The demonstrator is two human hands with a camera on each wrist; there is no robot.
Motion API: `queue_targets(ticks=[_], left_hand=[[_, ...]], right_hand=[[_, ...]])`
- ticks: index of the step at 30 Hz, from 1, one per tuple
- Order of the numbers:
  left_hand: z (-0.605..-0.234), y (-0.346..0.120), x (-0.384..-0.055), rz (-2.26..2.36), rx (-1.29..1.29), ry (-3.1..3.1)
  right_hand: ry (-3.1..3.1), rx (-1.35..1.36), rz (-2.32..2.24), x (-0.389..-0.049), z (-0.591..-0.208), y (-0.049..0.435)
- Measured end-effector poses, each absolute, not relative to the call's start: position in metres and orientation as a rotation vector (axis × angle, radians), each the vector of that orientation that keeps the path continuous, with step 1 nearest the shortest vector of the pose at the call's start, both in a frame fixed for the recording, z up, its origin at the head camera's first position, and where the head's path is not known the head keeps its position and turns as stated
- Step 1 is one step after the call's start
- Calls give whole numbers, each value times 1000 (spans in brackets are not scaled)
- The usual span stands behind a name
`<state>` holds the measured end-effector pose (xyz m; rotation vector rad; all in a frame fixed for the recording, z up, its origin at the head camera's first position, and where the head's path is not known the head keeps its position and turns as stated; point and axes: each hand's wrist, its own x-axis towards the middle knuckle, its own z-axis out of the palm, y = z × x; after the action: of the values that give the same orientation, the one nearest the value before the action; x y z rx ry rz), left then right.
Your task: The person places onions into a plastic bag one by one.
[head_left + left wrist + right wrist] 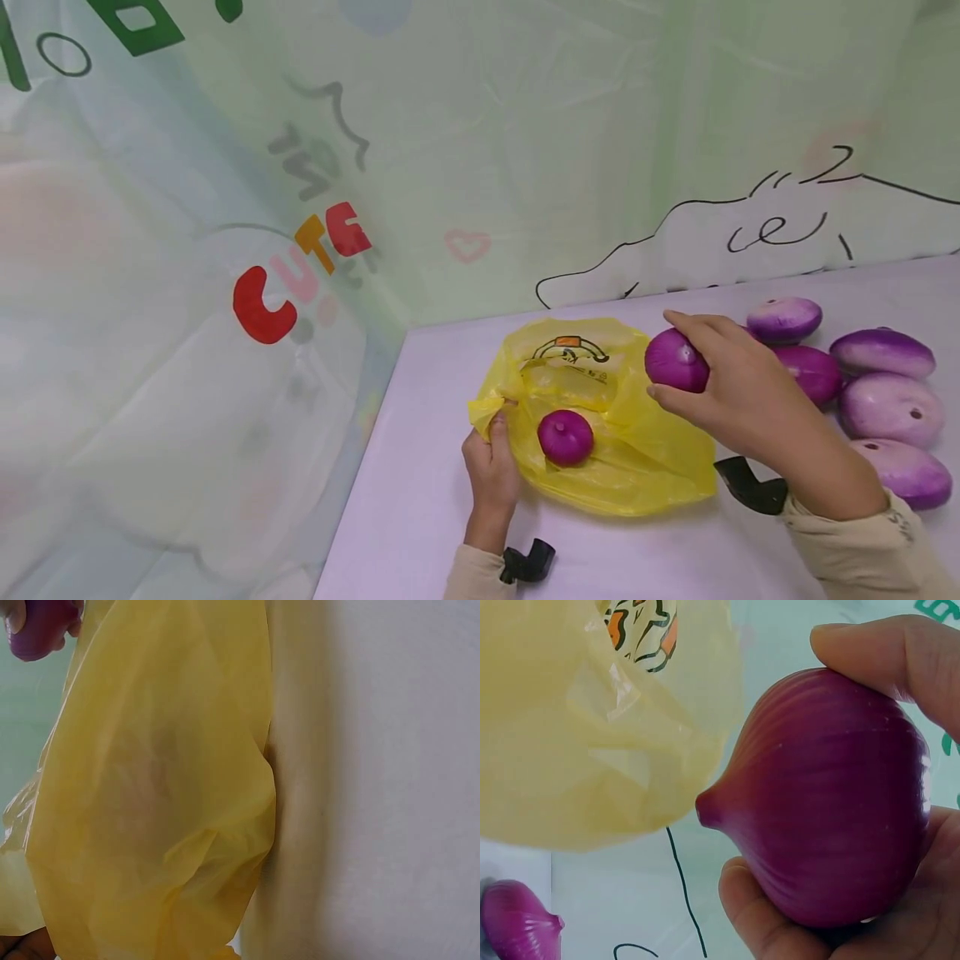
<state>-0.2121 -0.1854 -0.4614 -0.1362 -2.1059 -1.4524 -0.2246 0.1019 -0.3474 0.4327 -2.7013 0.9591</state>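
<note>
My right hand (757, 400) grips a purple onion (675, 360) above the right side of a yellow plastic bag (645, 467). In the right wrist view, the thumb and fingers hold this onion (832, 802) from opposite sides, its pointed tip towards the bag (570, 780). My left hand (492, 471) pinches the bag's left edge between thumb and fingers. Another purple onion (566, 437) lies within the bag's mouth. Yellow plastic (157, 787) fills much of the left wrist view, where only a bit of the left hand (30, 945) shows.
Right of the bag lie several purple-and-white oval vegetables (891, 410) and a deep purple one (810, 373), partly behind my right hand. They rest on a pale table (397, 467). A printed curtain (480, 167) hangs behind and to the left.
</note>
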Motion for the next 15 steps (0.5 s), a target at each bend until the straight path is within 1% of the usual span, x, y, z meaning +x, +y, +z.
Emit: queue_targets(ticks=[15], left_hand=[[-462,-185,-212,-1450,-162,-2097]], right_hand=[[-2653,510,989,-226,-347,86]])
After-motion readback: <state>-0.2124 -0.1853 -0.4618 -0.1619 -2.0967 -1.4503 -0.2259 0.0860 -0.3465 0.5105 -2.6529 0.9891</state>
